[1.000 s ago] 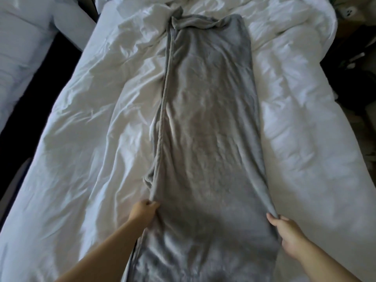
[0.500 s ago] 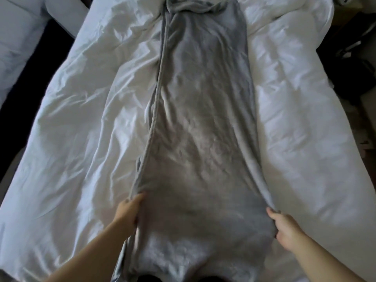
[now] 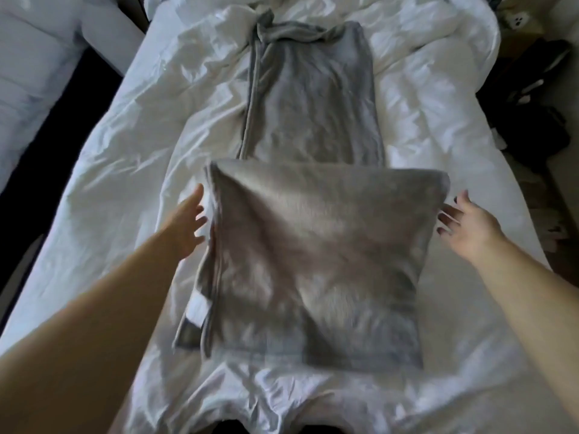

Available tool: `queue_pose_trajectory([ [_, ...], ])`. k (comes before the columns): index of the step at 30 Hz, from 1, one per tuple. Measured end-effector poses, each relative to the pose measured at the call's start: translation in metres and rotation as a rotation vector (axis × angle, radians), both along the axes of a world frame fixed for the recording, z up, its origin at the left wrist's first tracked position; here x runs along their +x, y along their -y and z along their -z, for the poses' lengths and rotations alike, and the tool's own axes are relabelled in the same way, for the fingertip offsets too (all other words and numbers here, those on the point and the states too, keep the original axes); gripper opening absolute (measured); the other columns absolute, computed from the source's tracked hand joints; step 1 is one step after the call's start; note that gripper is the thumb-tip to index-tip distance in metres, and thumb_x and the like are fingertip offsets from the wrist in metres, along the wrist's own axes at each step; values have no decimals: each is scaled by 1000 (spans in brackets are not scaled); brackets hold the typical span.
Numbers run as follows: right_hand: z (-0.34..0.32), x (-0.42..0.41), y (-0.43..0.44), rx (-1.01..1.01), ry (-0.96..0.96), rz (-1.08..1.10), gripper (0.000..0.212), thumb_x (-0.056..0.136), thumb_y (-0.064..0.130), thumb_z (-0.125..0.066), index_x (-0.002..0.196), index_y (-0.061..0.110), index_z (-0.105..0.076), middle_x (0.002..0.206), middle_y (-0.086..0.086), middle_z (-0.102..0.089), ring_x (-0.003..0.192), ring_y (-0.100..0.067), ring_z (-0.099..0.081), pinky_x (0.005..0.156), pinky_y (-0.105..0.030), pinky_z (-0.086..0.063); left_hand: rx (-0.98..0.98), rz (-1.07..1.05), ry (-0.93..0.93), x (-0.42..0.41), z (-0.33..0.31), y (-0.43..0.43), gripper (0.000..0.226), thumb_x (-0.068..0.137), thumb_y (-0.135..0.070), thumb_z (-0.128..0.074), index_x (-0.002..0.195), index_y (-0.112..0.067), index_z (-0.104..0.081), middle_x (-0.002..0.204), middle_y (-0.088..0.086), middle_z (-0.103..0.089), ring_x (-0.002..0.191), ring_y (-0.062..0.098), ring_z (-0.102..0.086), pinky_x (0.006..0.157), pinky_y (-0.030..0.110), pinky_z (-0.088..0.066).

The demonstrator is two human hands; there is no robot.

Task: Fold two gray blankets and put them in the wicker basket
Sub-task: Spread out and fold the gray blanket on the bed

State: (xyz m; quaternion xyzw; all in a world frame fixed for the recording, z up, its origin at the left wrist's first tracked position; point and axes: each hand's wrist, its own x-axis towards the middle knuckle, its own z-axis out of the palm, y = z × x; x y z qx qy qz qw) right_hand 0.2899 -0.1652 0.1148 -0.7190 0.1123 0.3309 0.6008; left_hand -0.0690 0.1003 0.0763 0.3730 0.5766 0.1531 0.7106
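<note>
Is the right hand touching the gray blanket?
Cannot tell. Head view: the right hand is at the blurred edge of the gray blanket; no plain gap or contact.

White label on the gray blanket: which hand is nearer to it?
Left. The left hand is beside the left edge of the gray blanket, just beyond the white label; the right hand is at the opposite edge.

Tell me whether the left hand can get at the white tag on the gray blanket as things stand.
Probably yes. The white tag lies uncovered on the gray blanket's left edge, just nearer the person than the left hand, which is open and holds nothing. Nothing lies between them.
</note>
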Motion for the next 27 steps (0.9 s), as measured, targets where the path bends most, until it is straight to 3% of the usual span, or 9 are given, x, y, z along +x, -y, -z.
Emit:
queue_pose_trajectory([
  [1, 6, 3, 2, -108, -3, -64, 39, 100, 42, -41, 131, 18, -48, 125, 0, -57, 118, -22, -55, 105, -34, -40, 31, 94, -165, -3, 10, 0, 43, 85, -61, -55, 112, -28, -58, 109, -4, -50, 102, 14, -48, 88, 37, -40],
  [4, 45, -9, 32, -356, -73, -230, 26, 99, 35, -47, 103, 11, -58, 82, -7, -50, 64, -14, -58, 59, -21, -40, 95, 322, -482, -21, 52, 27, 37, 82, -51, -66, 87, -14, -63, 79, 5, -51, 68, 19, -50, 52, 21, -39],
  [5, 63, -17, 46, -418, -110, -275, 22, 98, 33, -48, 101, 13, -57, 79, -8, -48, 64, -17, -55, 58, -22, -38, 90, 341, -527, -29, 67, 41, 39, 82, -46, -69, 93, -9, -66, 76, 6, -55, 61, 19, -52, 48, 20, -42],
  [8, 117, -42, 88, -506, -181, -335, 39, 98, 28, -49, 134, 13, -49, 120, -12, -57, 113, -30, -54, 97, -36, -39, 167, 348, -743, -52, 105, 75, 54, 78, -40, -75, 117, -7, -60, 103, 15, -65, 95, 34, -63, 85, 38, -54],
  [10, 138, -55, 105, -515, -192, -314, 30, 97, 25, -52, 124, 12, -57, 105, -10, -61, 90, -26, -58, 84, -36, -42, 292, 371, -893, -62, 118, 85, 61, 74, -40, -77, 124, -12, -54, 119, 20, -57, 112, 38, -53, 99, 42, -45],
  [13, 160, -58, 107, -474, -129, -260, 20, 95, 21, -57, 111, 9, -62, 101, -13, -60, 80, -27, -57, 68, -34, -43, 390, 363, -900, -60, 129, 91, 63, 71, -47, -76, 123, -19, -55, 122, 20, -51, 116, 40, -48, 102, 44, -40],
  [19, 187, -65, 88, -440, -116, -296, 33, 85, 17, -68, 116, 8, -65, 107, -17, -67, 98, -36, -62, 81, -46, -50, 452, 592, -1014, -63, 143, 113, 35, 78, -45, -70, 92, -13, -70, 136, 12, -43, 121, 36, -41, 104, 40, -39],
  [23, 178, -63, 91, -368, -151, -187, 24, 83, -3, -52, 106, 1, -60, 99, -21, -61, 85, -36, -58, 76, -47, -50, 454, 353, -925, -68, 137, 114, 31, 85, -31, -66, 79, -1, -69, 106, 25, -60, 101, 39, -57, 89, 38, -48],
  [27, 175, -66, 99, -366, -52, -344, 57, 71, -21, -36, 120, 3, -51, 97, -15, -57, 83, -30, -53, 63, -33, -42, 412, 313, -928, -70, 131, 106, 33, 92, -30, -57, 82, -1, -69, 88, 24, -67, 91, 41, -61, 75, 37, -44],
])
